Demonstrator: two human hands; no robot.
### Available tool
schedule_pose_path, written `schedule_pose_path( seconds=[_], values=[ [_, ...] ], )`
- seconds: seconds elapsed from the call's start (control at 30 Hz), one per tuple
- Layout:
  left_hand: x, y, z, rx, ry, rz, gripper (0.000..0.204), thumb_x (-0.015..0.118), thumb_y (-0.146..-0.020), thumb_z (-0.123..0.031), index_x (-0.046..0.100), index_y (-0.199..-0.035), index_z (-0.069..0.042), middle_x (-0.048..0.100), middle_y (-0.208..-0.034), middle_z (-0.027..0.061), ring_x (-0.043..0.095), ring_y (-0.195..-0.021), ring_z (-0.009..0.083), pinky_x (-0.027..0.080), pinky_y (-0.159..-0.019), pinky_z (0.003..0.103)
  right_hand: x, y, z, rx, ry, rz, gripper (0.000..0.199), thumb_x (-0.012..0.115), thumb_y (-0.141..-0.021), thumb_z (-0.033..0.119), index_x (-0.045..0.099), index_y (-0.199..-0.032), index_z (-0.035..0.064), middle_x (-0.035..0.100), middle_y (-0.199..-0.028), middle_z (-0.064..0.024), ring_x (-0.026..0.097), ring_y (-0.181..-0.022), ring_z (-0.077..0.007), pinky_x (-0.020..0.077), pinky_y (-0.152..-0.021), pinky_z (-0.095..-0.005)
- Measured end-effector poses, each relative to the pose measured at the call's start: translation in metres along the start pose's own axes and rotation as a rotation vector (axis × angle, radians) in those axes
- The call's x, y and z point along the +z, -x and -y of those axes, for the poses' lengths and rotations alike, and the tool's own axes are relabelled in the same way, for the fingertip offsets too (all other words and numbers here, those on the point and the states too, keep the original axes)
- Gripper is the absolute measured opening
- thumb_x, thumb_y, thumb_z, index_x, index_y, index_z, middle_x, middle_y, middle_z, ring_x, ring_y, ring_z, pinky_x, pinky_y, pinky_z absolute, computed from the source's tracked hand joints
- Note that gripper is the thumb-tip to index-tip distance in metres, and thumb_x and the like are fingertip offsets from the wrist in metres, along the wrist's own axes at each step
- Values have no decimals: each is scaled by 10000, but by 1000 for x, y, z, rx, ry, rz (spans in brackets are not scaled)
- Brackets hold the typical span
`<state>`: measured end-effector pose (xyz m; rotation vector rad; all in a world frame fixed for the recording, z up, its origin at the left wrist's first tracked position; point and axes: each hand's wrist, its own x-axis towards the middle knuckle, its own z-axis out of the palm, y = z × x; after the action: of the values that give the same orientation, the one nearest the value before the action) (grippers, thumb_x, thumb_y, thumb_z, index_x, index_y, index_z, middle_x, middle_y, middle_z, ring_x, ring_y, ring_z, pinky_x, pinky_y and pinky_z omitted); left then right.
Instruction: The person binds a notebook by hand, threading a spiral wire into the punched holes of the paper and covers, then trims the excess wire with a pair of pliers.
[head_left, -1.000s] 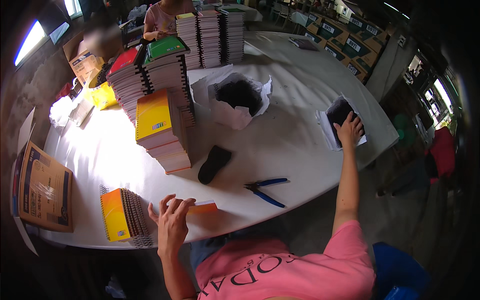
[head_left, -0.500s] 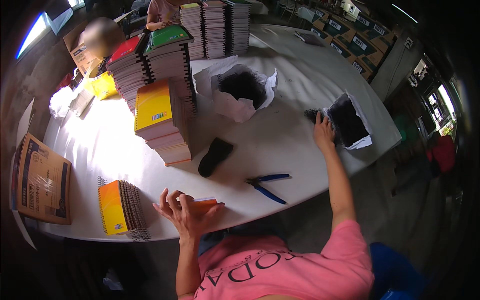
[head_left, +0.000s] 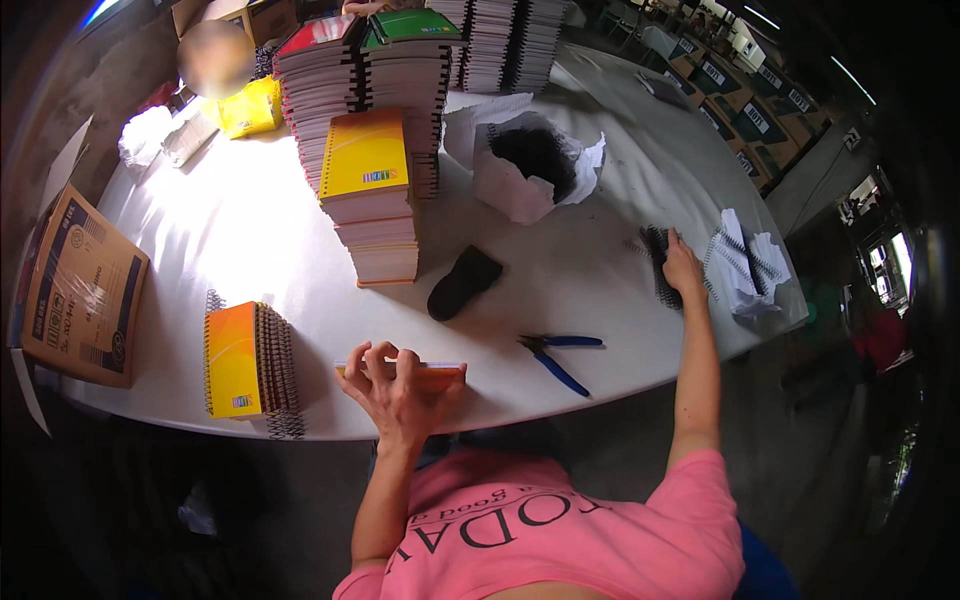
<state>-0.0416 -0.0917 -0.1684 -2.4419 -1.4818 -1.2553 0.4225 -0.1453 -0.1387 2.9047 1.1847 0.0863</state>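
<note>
My left hand (head_left: 395,395) is at the table's near edge. Its fingers curl over a small notebook (head_left: 440,377) with an orange cover, gripping it between thumb and fingers. Far to the right, my right hand (head_left: 685,268) is closed on a bunch of black spiral binding coils (head_left: 657,265) on the tabletop; its fingertips are partly hidden. Beside that hand lies a crumpled white paper wrapper (head_left: 745,280) with a few loose coils on it. Blue-handled cutters (head_left: 562,362) lie open between my hands, near a dark, elongated object (head_left: 464,283) I cannot identify.
Left of my left hand stands a pile of spiral-bound yellow notebooks (head_left: 235,360). Tall stacks of yellow (head_left: 365,160), red (head_left: 318,38) and green (head_left: 412,28) notebooks rise behind. A torn paper package (head_left: 515,190) holds black coils. A cardboard box (head_left: 85,285) stands left; another person sits beyond.
The view has shifted. The right-hand paper package, earlier showing a dark mass of coils, now shows mostly white paper. More coils lie under my right hand. My left fingers have closed around the notebook.
</note>
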Motion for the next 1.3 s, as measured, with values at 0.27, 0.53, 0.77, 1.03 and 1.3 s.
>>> schedule_pose_path(
  seconds=[0.27, 0.53, 0.77, 1.03, 1.3],
  values=[
    [-1, -1, -2, 3, 31, -42, 438, 801, -559, -474, 582, -771, -160, 502, -1010, 44, 406, -1087, 314, 275, -885, 549, -42, 45, 45, -167, -120, -304, 385, 472, -929, 205, 501, -1312, 229, 519, -977, -79, 530, -952, -266, 402, -827, -422],
    [8, 2, 0, -15, -5, -97, 445, 768, -551, -515, 560, -770, -187, 491, -969, 27, 421, -1039, 284, 279, -851, 539, -51, 199, 195, -859, -1069, 151, 243, 675, -809, 32, 702, -1041, 100, 618, -868, -65, 608, -759, -162, 478, -655, -297],
    [3, 1, -6, -43, -17, -11, 460, 789, -531, -476, 562, -771, -155, 465, -947, 55, 381, -1046, 300, 267, -879, 523, -25, 199, 209, -808, -1257, 295, 314, 649, -774, -92, 716, -1022, 90, 624, -958, -71, 620, -835, -166, 508, -741, -254],
    [-2, -5, -3, -16, 12, 31, 457, 771, -558, -501, 582, -815, -173, 461, -940, 48, 395, -1042, 278, 268, -845, 541, -21, 181, 205, -822, -1487, 576, 294, 655, -757, -123, 714, -988, 50, 638, -958, -68, 610, -885, -142, 504, -797, -250],
    [-3, -1, 2, 11, 9, 86, 437, 758, -619, -517, 596, -863, -192, 477, -946, 18, 429, -1024, 240, 282, -842, 511, -64, 184, 211, -679, -1105, 782, 264, 661, -834, 42, 651, -1097, 56, 616, -923, -62, 551, -720, -108, 478, -617, -263]
  ],
)
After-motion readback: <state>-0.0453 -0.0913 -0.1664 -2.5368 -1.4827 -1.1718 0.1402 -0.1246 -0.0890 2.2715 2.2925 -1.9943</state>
